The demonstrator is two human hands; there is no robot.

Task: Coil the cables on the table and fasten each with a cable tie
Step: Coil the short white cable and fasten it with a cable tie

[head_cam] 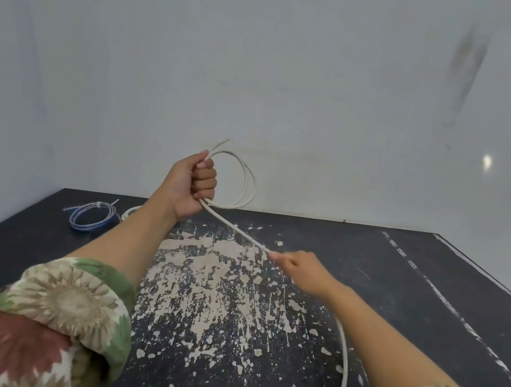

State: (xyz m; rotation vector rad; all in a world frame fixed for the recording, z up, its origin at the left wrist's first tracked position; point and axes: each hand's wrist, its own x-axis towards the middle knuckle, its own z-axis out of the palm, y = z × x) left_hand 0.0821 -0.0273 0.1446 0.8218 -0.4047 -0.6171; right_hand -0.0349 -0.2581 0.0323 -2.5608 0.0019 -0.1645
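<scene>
Left hand fisted around a few loops of white cable, raised above the table. Right hand pinches the strand running down from the coil. Blue coil, already tied, lies at the table's far left.

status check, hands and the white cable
Left hand grips white cable loops, raised. Right hand pinches the free run, tail trailing off table. Blue coil tied, far left. Nothing in the way.
</scene>
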